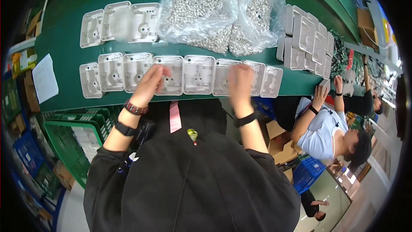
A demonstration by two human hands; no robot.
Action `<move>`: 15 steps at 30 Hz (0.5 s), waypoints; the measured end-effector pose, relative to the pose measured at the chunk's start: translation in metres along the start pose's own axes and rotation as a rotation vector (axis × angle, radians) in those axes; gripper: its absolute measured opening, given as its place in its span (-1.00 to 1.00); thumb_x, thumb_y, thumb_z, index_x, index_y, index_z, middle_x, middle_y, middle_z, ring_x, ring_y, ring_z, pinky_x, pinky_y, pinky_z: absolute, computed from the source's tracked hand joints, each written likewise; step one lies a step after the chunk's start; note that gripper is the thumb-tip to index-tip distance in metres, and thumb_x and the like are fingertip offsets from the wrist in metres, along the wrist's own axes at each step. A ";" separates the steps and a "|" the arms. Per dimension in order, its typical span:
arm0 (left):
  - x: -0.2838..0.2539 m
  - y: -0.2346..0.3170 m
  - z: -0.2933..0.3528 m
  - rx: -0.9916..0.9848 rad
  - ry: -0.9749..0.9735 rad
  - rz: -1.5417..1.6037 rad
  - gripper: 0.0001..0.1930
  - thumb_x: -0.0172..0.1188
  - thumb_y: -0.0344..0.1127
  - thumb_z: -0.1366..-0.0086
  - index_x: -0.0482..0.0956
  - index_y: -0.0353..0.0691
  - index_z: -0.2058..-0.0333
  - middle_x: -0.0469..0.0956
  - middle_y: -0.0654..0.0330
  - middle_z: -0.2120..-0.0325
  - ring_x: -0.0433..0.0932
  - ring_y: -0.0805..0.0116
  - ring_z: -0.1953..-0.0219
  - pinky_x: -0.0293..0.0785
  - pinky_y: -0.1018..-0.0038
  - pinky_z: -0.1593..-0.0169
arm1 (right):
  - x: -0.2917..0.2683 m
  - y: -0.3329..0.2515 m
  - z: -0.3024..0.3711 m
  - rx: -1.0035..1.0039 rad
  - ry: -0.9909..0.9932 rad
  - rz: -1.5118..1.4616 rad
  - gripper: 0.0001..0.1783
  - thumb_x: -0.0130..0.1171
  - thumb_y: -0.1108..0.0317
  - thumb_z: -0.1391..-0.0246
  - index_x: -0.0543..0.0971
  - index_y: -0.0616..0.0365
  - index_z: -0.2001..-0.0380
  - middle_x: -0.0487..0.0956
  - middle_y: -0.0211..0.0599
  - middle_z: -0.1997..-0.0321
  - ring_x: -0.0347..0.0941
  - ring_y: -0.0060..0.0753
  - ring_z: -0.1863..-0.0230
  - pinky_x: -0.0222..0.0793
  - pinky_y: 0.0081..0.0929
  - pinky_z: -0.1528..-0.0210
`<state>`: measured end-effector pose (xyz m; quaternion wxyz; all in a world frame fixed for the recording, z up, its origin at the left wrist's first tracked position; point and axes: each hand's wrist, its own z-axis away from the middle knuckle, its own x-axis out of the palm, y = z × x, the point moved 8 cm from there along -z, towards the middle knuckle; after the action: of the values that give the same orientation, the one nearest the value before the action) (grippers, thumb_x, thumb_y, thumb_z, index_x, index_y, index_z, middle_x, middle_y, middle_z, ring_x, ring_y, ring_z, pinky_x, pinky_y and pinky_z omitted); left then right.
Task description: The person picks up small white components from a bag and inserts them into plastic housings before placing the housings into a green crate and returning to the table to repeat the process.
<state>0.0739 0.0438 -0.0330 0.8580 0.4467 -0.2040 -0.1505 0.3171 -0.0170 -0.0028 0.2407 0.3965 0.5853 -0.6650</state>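
Observation:
A row of shallow light-grey plastic housings [198, 75] lies along the near edge of the green table. My left hand [148, 83] is over the left-middle of the row, beside a housing [175, 83] with its fingers curled inward; whatever they hold, if anything, is hidden. Over the right part of the row, my right hand [241, 81] partly covers another housing [221, 87]. Its fingers are smeared by motion. Beyond the row stand clear plastic bags [234, 15] full of small silvery-grey parts.
Three more housings [148, 25] lie at the far left. Stacked grey trays [305, 38] stand at the right, near a co-worker [324, 133] whose hands are at the table edge. White paper [45, 79] lies at the left; a green crate [68, 146] stands below.

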 end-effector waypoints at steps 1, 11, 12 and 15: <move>-0.022 0.005 0.008 -0.001 0.036 -0.115 -0.70 -0.22 -0.12 -0.30 0.38 -0.20 0.26 0.41 0.33 0.41 0.23 0.66 0.61 0.19 0.71 0.56 | -0.018 0.030 0.005 -0.003 0.196 0.240 -0.78 0.05 0.46 0.21 0.41 0.22 0.37 0.36 -0.07 0.25 0.24 -0.08 0.17 0.17 -0.26 0.13; -0.148 0.005 0.040 -0.027 0.269 -0.140 -0.85 -0.15 -0.29 -0.27 0.37 -0.19 0.32 0.40 0.35 0.48 0.15 0.72 0.70 0.07 0.75 0.70 | -0.062 0.158 0.015 0.381 0.131 0.780 -0.81 0.04 0.37 0.28 0.56 -0.02 0.48 0.28 -0.21 0.01 0.21 -0.01 0.08 0.22 -0.19 0.12; -0.146 0.004 0.040 -0.036 0.276 -0.148 -0.85 -0.15 -0.29 -0.27 0.37 -0.19 0.32 0.40 0.34 0.48 0.15 0.71 0.70 0.08 0.75 0.70 | -0.055 0.161 0.012 0.384 0.065 0.789 -0.81 0.04 0.36 0.28 0.56 -0.04 0.49 0.27 -0.24 -0.01 0.21 -0.02 0.08 0.23 -0.19 0.11; -0.123 0.003 0.035 -0.047 0.243 -0.162 -0.85 -0.16 -0.28 -0.28 0.37 -0.19 0.32 0.39 0.34 0.48 0.16 0.70 0.70 0.08 0.75 0.69 | -0.054 0.157 0.003 0.268 -0.005 0.816 -0.78 0.04 0.40 0.30 0.56 -0.03 0.46 0.30 -0.22 0.04 0.22 -0.04 0.08 0.21 -0.22 0.11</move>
<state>-0.0502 0.0749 -0.0391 0.8716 0.4565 -0.0584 -0.1690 0.4700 -0.0591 -0.0512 0.4317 0.6217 0.2883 -0.5866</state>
